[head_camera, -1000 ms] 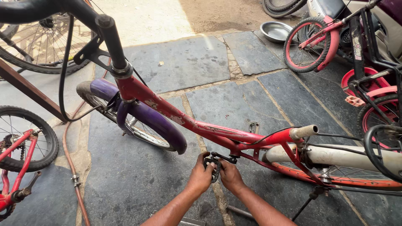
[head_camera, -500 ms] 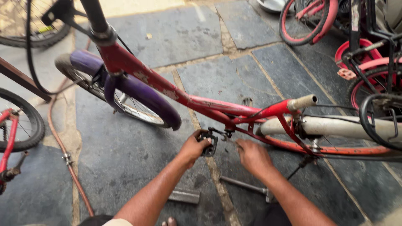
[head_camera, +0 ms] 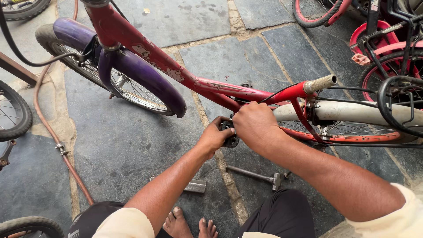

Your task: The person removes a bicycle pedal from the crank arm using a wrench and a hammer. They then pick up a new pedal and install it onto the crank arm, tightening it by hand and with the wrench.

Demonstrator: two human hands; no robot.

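Left hand (head_camera: 214, 136) closed around the black pedal (head_camera: 230, 134) just below the red bicycle frame (head_camera: 185, 77); right hand (head_camera: 255, 125) curled over the crank area beside it, grip contents unclear. Step, judged: pedal fitting. Hammer (head_camera: 253, 175) lies on paving below frame.

the scene is lit evenly by soft daylight, and only faint shadows are cast under the bike (head_camera: 185, 83) onto the paving (head_camera: 132, 145). focus is held sharp throughout; slight wide-angle stretching is seen at the edges.
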